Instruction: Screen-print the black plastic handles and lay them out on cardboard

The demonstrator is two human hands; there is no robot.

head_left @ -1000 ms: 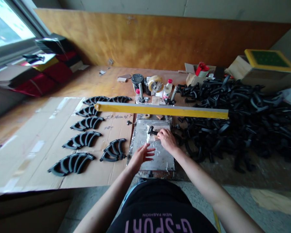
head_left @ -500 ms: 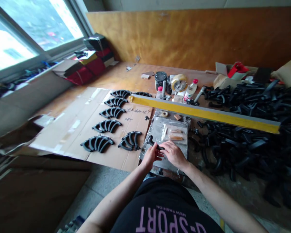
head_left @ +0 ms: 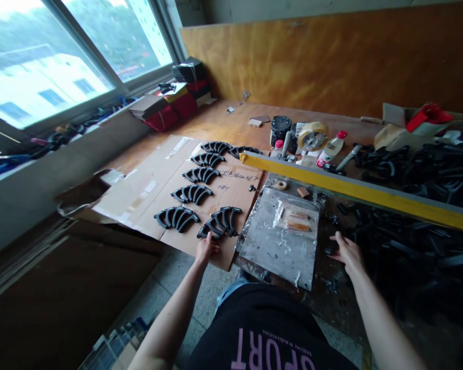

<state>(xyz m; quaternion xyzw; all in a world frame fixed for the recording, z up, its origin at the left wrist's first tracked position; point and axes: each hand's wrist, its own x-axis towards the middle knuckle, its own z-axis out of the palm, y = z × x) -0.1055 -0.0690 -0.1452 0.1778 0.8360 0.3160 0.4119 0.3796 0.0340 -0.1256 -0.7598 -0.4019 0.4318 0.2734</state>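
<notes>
My left hand [head_left: 206,250] is at the near edge of the right-hand group of black curved parts [head_left: 226,221] on the cardboard sheet [head_left: 139,180], its thumb and fingers closed on the lowest part. To the right of the grey metal plate [head_left: 258,246], my right hand [head_left: 349,253] has a small dark piece, a black part [head_left: 331,248], between thumb and fingers; its far end blends into the dark surface. Several more fans of black parts [head_left: 176,218] lie in a column on the cardboard.
A yellow-faced bar [head_left: 332,182] crosses above the plate. Loose black parts [head_left: 428,252] are heaped at the right. Behind the bar stand a black jar [head_left: 280,129], a tape roll [head_left: 312,136] and a bottle [head_left: 332,149]. A plastic bag [head_left: 298,218] lies on the plate.
My hands have parted from above the plate. The left one went left to the cardboard with the black part; the right one moved right beside the heap. The view has turned left.
</notes>
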